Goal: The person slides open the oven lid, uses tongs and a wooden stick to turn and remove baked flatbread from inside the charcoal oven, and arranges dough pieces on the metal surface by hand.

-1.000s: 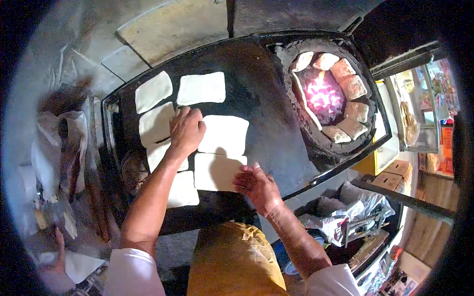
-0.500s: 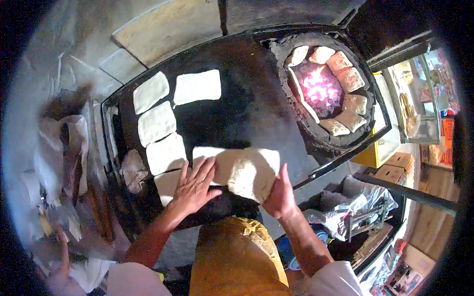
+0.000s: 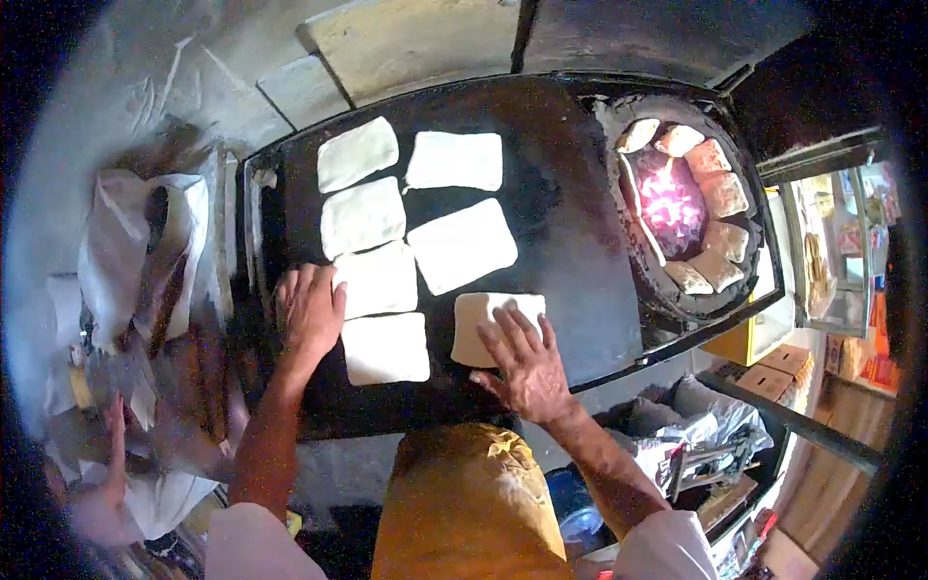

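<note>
My right hand (image 3: 527,372) lies with spread fingers on a flat square of dough (image 3: 474,314) near the front of the dark worktop (image 3: 570,280). At the worktop's left side, my left hand (image 3: 311,314) has its fingers curled downward beside a dough square (image 3: 379,280); whatever lies beneath it is hidden. More pale squares rest in two loose columns. One dough square (image 3: 385,348) is nearest me on the left, and another dough square (image 3: 464,246) sits tilted behind my right hand.
A round clay oven (image 3: 619,121) with glowing coals (image 3: 672,208) is set in the right end, flatbreads (image 3: 725,193) stuck around its inner wall. White sacks (image 3: 121,242) hang at left, near another person's arm (image 3: 116,454). Cardboard boxes (image 3: 768,384) stand at lower right.
The dough I was handling now lies as separate squares on the worktop. My left hand has moved left to where a pale crumpled lump was; my right hand now lies on a square. The view shifted.
</note>
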